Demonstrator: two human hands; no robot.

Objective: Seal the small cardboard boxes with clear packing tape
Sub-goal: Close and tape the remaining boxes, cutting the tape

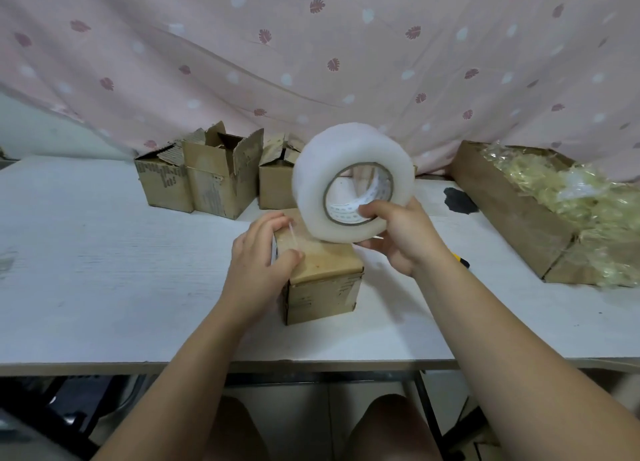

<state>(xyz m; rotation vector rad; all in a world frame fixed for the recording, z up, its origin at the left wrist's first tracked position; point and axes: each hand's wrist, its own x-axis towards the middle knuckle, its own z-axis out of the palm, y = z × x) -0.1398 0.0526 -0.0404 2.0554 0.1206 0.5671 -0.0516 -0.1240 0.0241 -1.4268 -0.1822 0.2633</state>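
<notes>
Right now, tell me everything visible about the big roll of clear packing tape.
The thick milky-white roll of clear packing tape has a brown cardboard core, white printed inside. It is held on edge, hole toward the camera, above the far end of the small brown cardboard box. The right hand grips it, thumb in the core, fingers beneath. The left hand pinches a short strip from it on the box top.

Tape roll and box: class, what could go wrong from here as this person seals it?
The left hand alone pins the tape end at the edge of the box; pulling the tape roll with the right hand might peel or skew it. The small box may also slide, as nothing else steadies it.
</notes>
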